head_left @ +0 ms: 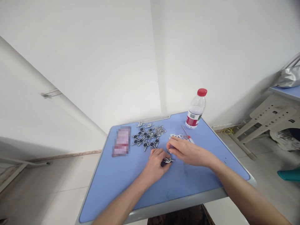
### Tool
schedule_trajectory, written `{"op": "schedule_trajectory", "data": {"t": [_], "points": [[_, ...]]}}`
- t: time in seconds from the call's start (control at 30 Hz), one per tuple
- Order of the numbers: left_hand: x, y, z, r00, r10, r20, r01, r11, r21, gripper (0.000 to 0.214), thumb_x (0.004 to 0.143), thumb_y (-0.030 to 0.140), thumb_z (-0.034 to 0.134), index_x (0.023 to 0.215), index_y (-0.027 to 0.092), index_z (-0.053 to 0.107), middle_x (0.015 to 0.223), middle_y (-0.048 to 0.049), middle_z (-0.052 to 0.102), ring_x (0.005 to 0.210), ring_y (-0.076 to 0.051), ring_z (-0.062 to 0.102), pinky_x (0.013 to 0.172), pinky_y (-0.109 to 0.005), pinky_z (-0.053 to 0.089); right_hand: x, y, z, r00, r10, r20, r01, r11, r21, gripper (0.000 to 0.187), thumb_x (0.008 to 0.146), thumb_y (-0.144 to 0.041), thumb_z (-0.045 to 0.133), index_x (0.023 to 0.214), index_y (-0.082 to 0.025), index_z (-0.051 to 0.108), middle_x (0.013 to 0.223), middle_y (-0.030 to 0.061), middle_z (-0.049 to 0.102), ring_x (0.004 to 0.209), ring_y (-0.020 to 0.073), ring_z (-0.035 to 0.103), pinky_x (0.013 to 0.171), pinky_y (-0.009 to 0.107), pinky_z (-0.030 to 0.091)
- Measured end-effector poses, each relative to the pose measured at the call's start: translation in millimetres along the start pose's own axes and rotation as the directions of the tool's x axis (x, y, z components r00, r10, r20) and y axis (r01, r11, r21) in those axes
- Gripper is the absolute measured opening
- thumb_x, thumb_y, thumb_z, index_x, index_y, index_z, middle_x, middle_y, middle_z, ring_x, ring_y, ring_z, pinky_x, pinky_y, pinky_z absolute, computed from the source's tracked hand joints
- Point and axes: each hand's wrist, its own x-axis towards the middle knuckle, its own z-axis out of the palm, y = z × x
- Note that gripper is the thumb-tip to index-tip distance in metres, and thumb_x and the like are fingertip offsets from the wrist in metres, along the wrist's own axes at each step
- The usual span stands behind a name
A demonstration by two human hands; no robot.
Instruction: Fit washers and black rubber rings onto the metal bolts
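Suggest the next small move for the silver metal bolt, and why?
Probably bring the silver metal bolt in the left hand up to the right hand: they sit close over the blue tabletop, and the right fingertips seem pinched on a small part.

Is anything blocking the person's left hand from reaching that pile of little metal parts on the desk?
Nothing visible does. The left hand, holding a small metal fitting, lies just below the pile of metal fittings; the right hand is off to its side, not between them.
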Motion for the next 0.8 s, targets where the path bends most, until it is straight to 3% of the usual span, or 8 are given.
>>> {"op": "schedule_trajectory", "data": {"t": [0.17, 0.3, 0.4, 0.53, 0.8], "points": [[-0.1, 3.2, -4.0, 0.999, -0.045, 0.013, 0.046, 0.996, -0.074, 0.007, 0.079, 0.017, 0.065, 0.084, 0.021, 0.065, 0.081, -0.0008, 0.063, 0.079, -0.018, 0.057, 0.084, -0.037, 0.041, 3.6, 8.4, -3.8, 0.973, 0.113, -0.202, -0.062, 0.968, 0.243, 0.014, 0.097, -0.026, 0.042, 0.09, -0.02, 0.053, 0.083, 0.0009, 0.06, 0.068, 0.0123, 0.054, 0.061, 0.025, 0.042], [0.2, 0.0, -10.3, 0.991, -0.122, 0.053, 0.132, 0.935, -0.329, 0.011, 0.081, 0.029, 0.069, 0.088, 0.021, 0.068, 0.084, -0.0017, 0.064, 0.079, -0.017, 0.058, 0.076, -0.031, 0.045, 8.1, 12.1, -4.9, 0.917, 0.198, -0.345, 0.014, 0.852, 0.524, 0.02, 0.094, -0.037, 0.049, 0.089, -0.019, 0.054, 0.074, 0.0001, 0.059, 0.07, 0.0143, 0.061, 0.063, 0.027, 0.049], [1.3, -4.9, -14.5, 0.992, -0.106, 0.064, 0.124, 0.84, -0.528, 0.024, 0.08, 0.041, 0.07, 0.088, 0.019, 0.068, 0.084, -0.0032, 0.063, 0.08, -0.017, 0.059, 0.074, -0.029, 0.047, 8.9, 12.2, -6.5, 0.906, 0.216, -0.364, 0.08, 0.758, 0.648, 0.025, 0.092, -0.043, 0.054, 0.086, -0.018, 0.055, 0.072, -0.0005, 0.058, 0.067, 0.0136, 0.062, 0.065, 0.028, 0.051], [2.4, -9.3, -17.5, 0.989, -0.126, 0.072, 0.143, 0.753, -0.642, 0.04, 0.074, 0.055, 0.071, 0.086, 0.017, 0.069, 0.084, -0.0053, 0.064, 0.08, -0.019, 0.059, 0.074, -0.031, 0.048, 7.8, 11.6, -7.7, 0.919, 0.202, -0.34, 0.091, 0.729, 0.678, 0.028, 0.091, -0.046, 0.055, 0.084, -0.018, 0.055, 0.069, -0.0015, 0.058, 0.063, 0.0122, 0.06, 0.063, 0.026, 0.05], [3.1, -7.6, -19.0, 0.991, -0.101, 0.084, 0.132, 0.741, -0.659, 0.038, 0.074, 0.054, 0.072, 0.085, 0.017, 0.069, 0.082, -0.0047, 0.063, 0.079, -0.017, 0.058, 0.075, -0.031, 0.048, 6.5, 9.1, -6.9, 0.932, 0.183, -0.313, 0.089, 0.721, 0.687, 0.028, 0.091, -0.045, 0.056, 0.083, -0.018, 0.056, 0.069, -0.002, 0.055, 0.061, 0.0113, 0.058, 0.059, 0.025, 0.048]]}}
